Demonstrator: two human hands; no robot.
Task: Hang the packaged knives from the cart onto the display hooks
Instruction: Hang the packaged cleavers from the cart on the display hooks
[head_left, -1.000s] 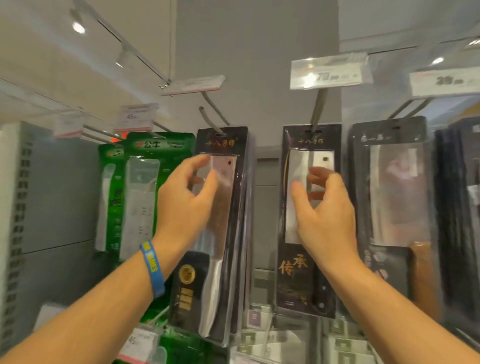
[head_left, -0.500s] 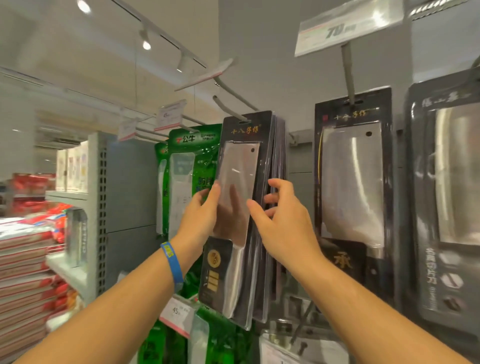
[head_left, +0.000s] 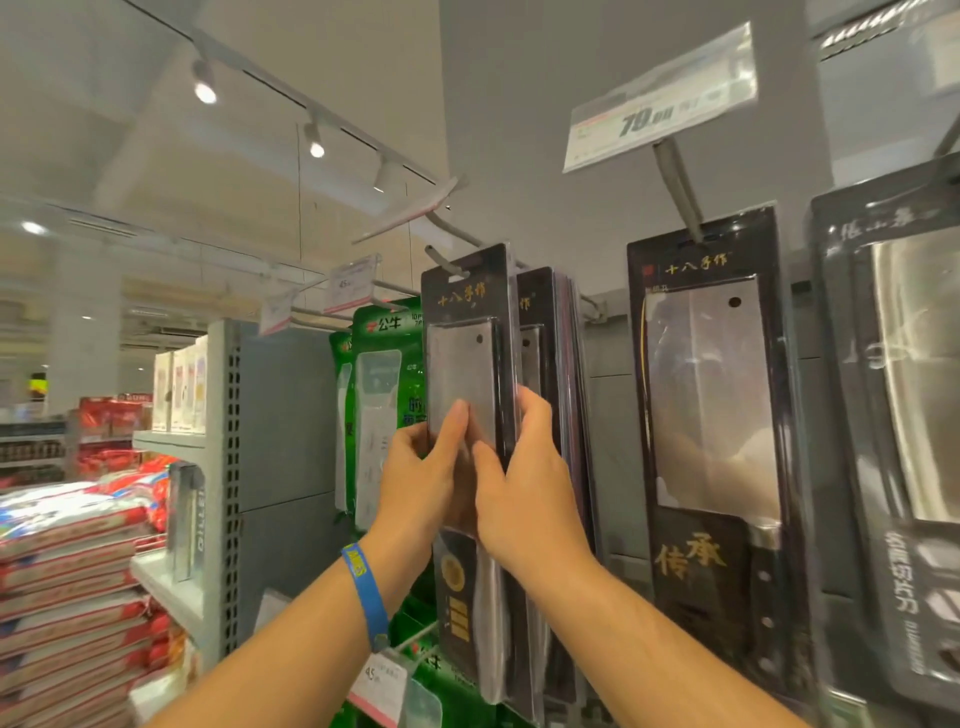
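Left hand (head_left: 422, 470) and right hand (head_left: 527, 501) each pinched a side edge of the packaged knife (head_left: 467, 322) just below the display hook (head_left: 440, 258).

Hands cover the middle of the front pack (head_left: 467, 358). The left hand (head_left: 421, 483) has its fingers out of sight behind the pack, and the right hand (head_left: 524, 499) wraps its right edge. Whether the pack's hole sits on the hook (head_left: 440, 258) cannot be told. The rear packs (head_left: 553, 364) show edges only. The rightmost pack (head_left: 898, 389) is cut by the frame. The small print on the price tag (head_left: 660, 104) is blurred.
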